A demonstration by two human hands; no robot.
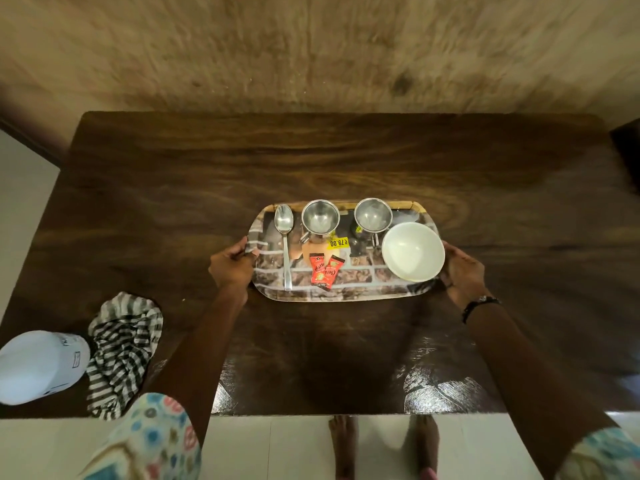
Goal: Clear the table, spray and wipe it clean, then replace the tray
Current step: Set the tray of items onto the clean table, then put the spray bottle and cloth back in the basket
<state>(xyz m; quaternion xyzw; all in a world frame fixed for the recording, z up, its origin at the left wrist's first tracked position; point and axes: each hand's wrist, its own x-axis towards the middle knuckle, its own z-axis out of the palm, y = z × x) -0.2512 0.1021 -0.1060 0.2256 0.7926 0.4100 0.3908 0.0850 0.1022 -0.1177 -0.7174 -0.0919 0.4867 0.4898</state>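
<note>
The tray [346, 292] sat on the dark wooden surface [173, 202], a little right of centre, with a hand at each short end. The left hand [231, 265] curled round the left rim, thumb on top. The right hand [462, 270] lay against the right rim with its fingers bent toward the edge; the bowl hid the contact, so a full grip could not be confirmed there.

How far along the task was could be read two ways. Glossy, wet-looking patches shone on the near edge of the surface, which suggested spraying or wiping was done and the tray was being set back. Equally, the tray may have been about to be lifted off. The picture alone did not settle it.

Counted on the tray: two steel cups [320, 216] [373, 214], one white bowl [413, 251], one spoon [284, 237], two red sachets [323, 271], and one yellow price sticker [338, 242].

Off the tray, at the near left corner: one striped cloth [121, 348] and one white cap [38, 367], just beside each other. No spray bottle was visible.
</note>
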